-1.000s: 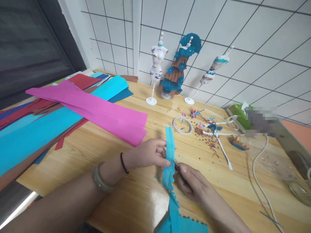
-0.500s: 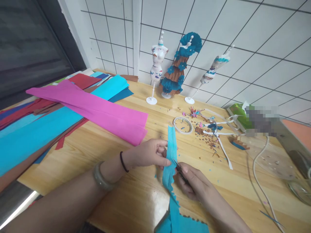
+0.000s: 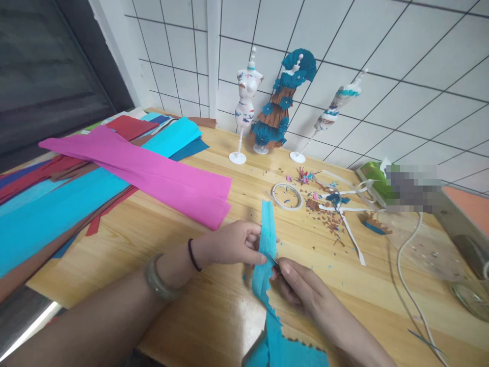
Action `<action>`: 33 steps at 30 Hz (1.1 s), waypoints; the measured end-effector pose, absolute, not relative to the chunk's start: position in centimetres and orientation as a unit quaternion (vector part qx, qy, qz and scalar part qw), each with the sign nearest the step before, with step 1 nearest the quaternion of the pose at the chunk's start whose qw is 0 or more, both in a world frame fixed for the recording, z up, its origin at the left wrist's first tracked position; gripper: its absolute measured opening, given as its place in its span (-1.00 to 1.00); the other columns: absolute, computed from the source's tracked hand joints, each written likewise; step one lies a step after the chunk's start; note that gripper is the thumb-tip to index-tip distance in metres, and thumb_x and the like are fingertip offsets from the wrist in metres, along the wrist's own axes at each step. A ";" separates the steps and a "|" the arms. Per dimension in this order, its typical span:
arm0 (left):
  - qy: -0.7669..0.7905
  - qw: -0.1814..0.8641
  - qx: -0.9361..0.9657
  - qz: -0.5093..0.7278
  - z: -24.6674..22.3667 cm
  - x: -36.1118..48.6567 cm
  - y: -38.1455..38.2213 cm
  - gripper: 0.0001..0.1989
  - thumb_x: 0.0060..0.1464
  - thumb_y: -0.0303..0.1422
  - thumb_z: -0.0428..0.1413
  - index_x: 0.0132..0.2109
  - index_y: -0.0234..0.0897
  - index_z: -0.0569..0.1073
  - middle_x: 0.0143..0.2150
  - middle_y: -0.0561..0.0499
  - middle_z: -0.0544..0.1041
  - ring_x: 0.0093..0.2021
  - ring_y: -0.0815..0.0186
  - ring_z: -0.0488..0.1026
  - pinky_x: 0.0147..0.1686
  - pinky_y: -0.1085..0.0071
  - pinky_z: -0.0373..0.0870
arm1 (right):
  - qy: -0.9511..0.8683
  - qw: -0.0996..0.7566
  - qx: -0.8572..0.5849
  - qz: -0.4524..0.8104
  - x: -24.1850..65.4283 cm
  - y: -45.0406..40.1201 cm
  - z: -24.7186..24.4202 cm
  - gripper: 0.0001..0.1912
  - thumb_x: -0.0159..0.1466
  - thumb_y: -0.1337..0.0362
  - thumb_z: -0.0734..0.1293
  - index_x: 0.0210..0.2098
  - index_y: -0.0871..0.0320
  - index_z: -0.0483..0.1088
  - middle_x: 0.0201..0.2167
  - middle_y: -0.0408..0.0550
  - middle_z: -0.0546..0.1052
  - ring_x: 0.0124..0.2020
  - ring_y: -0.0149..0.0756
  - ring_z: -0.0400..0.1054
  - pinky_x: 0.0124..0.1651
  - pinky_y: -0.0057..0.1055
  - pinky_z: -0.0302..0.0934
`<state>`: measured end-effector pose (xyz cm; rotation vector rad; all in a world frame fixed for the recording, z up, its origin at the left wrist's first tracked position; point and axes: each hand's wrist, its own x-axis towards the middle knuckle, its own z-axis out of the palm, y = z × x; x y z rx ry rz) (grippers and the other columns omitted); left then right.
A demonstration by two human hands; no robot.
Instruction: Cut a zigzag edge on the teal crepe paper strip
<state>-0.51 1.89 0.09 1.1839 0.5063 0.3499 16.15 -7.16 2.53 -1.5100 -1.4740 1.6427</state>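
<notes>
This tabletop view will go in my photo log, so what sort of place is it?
Probably a small craft corner: dress forms, one wearing a blue-and-brown paper outfit, stacked coloured sheets and a roll of tape share a wooden table.

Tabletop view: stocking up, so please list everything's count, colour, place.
Bare forms: two, white, back
Dressed form: one, teal and brown, midway
Tiled wall: one, white, behind
Dark panel: one, black, left
Sheets: many, mixed, left
Tape roll: one, whitish, centre
Scraps: many, mixed, beside roll
Strips: several, white, among scraps
Packet: one, green, right
Blurred patch: one, greyish, right
Cable: one, white, right
Jar: one, clear, right
Table: one, tan, beneath
Scalloped strip: one, turquoise, left grip
Scissors: one, dark, right grip
Wrist bands: two, pale, dark, left wrist
Left hand: one, bare, centre
Right hand: one, bare, centre
</notes>
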 end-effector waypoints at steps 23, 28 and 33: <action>0.237 0.792 0.549 0.120 0.5 -0.7 2.0 -0.79 -0.17 -0.52 0.17 -0.28 -0.36 0.41 -0.29 0.00 0.53 -0.26 0.35 0.47 -0.20 0.39 0.37 | -0.567 0.193 -0.546 0.586 16.4 -7.3 2.5 -0.61 0.33 0.03 -0.01 -0.42 0.15 0.20 -0.60 -0.26 0.08 -0.56 -0.45 -0.04 -0.50 -0.50 -0.07; 0.232 0.791 0.553 0.118 0.3 -0.8 2.0 -0.76 -0.17 -0.51 0.18 -0.25 -0.36 0.42 -0.29 0.01 0.53 -0.26 0.37 0.46 -0.21 0.42 0.37 | -0.567 0.191 -0.546 0.586 16.5 -7.3 2.5 -0.61 0.33 0.03 0.00 -0.44 0.15 0.18 -0.58 -0.25 0.08 -0.55 -0.46 -0.05 -0.48 -0.51 -0.07; 0.229 0.793 0.552 0.118 0.2 -0.8 2.0 -0.77 -0.16 -0.51 0.17 -0.25 -0.36 0.42 -0.28 0.00 0.52 -0.26 0.37 0.45 -0.21 0.41 0.36 | -0.574 0.193 -0.541 0.583 16.5 -7.4 2.5 -0.60 0.33 0.03 -0.02 -0.44 0.16 0.18 -0.59 -0.26 0.08 -0.56 -0.46 -0.05 -0.50 -0.51 -0.07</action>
